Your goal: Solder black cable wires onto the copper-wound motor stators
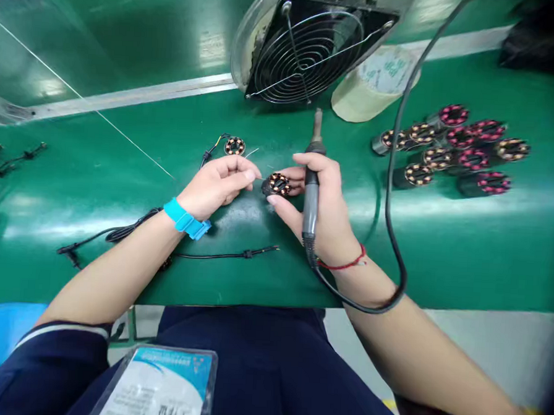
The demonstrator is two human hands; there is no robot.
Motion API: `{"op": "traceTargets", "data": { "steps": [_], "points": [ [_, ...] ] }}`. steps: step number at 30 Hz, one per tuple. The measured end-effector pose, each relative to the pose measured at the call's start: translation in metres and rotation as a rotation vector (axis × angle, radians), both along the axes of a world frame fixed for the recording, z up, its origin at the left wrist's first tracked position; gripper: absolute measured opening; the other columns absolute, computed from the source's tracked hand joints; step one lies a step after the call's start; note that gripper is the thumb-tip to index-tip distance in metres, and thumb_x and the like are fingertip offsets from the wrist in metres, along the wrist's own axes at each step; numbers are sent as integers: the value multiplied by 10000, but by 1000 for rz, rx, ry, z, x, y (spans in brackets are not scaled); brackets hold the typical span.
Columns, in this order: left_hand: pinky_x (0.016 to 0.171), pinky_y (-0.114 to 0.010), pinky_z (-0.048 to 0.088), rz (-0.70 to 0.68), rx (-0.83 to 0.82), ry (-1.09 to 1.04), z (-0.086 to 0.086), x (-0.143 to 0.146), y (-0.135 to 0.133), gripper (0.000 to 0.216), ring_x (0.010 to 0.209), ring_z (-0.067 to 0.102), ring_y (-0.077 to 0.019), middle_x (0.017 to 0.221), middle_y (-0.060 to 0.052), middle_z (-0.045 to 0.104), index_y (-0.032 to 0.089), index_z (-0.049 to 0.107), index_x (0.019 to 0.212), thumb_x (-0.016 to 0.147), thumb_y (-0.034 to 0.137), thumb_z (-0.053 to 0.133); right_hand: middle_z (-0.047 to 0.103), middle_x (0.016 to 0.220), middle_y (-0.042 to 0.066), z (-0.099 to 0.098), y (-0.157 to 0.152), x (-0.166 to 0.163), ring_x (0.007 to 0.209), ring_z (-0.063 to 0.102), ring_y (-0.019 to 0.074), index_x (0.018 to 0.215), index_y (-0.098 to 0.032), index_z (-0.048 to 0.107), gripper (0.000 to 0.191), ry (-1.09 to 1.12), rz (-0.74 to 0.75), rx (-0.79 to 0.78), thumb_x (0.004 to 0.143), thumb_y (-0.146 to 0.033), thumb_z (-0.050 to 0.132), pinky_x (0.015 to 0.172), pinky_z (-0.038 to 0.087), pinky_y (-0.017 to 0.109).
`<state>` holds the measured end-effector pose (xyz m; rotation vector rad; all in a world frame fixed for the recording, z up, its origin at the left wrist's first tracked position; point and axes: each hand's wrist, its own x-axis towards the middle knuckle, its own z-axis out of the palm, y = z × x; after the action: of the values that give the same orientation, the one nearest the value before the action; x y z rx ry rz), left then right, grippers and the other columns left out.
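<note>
Near edge: ID badge [156, 384] in a clear sleeve on the lap, dark blue clothing around it.

Table [464, 254] has a green mat. A thin black lead [228, 255] lies across it under the forearms, more black leads off to the left.

Left hand [217, 183]: blue wrist strap [186, 219] on the wrist. Grip narrow, thumb and forefinger tips pinched together just beside the left edge of the stator [278, 183]. Cannot tell if anything thin sits in the pinch.

Right hand [326, 210]: red string bracelet [348, 264]. Grip closed around the soldering iron [312, 191], held upright across the palm, tip pointing away from the body. The same hand's fingertips pinch the stator from the right. The iron's cord [392, 176] leaves the handle at the wrist, loops past the table edge, then runs up and away on the right.

Stator location: held above the table, centre, between the two hands, coil face up, copper windings visible.

Further back: second stator [234, 146] lying flat on the table just beyond the left hand, short leads attached.

Right, well apart from the hands: cluster of stators [451, 148], some with copper windings, some pink, packed together.

Far: wire-guarded fan [313, 48] tilted towards the work, and a tape roll [376, 82] just beside it on the right.
</note>
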<state>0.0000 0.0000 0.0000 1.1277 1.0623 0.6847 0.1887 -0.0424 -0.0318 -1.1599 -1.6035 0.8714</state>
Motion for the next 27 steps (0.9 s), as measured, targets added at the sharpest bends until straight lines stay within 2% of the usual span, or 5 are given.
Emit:
{"op": "traceTargets", "data": {
  "steps": [5, 14, 21, 25, 27],
  "points": [
    [554, -210, 362, -28, 248, 32, 0, 9, -7, 219, 601, 441, -63, 789, 3, 562, 147, 587, 848, 685, 207, 721, 643, 1045, 23, -3, 0, -1, 901, 668, 195, 1233, -324, 411, 558, 65, -44, 17, 785, -296, 744, 755, 606, 372],
    [558, -242, 338, -87, 368, 213, -2, 7, -11, 127, 597, 388, -81, 757, 3, 474, 160, 569, 744, 773, 259, 645, 640, 1010, 20, -7, 1, 0, 865, 675, 189, 1237, -316, 399, 563, 58, -36, -27, 793, -386, 738, 721, 599, 344],
    [524, -227, 328, -38, 506, 405, -1, 10, -12, 59, 540, 359, -62, 735, 22, 479, 158, 537, 711, 765, 142, 553, 645, 964, 48, -8, 3, 2, 887, 658, 266, 1266, -262, 418, 565, -313, -36, 61, 810, -468, 680, 781, 561, 452],
    [574, -234, 367, 22, 553, 514, -3, 5, -7, 52, 579, 404, -74, 766, 13, 510, 155, 562, 754, 795, 145, 531, 657, 1000, 77, -7, 4, 2, 910, 647, 291, 1265, -233, 452, 490, -446, 5, 135, 841, -405, 629, 813, 544, 484],
    [602, -242, 381, -17, 550, 559, -2, 3, -6, 59, 612, 431, -86, 783, 6, 528, 152, 596, 807, 809, 169, 540, 661, 1023, 87, -8, 5, 3, 938, 642, 296, 1276, -224, 450, 482, -466, 16, 154, 849, -376, 611, 837, 536, 489]
  ]
}}
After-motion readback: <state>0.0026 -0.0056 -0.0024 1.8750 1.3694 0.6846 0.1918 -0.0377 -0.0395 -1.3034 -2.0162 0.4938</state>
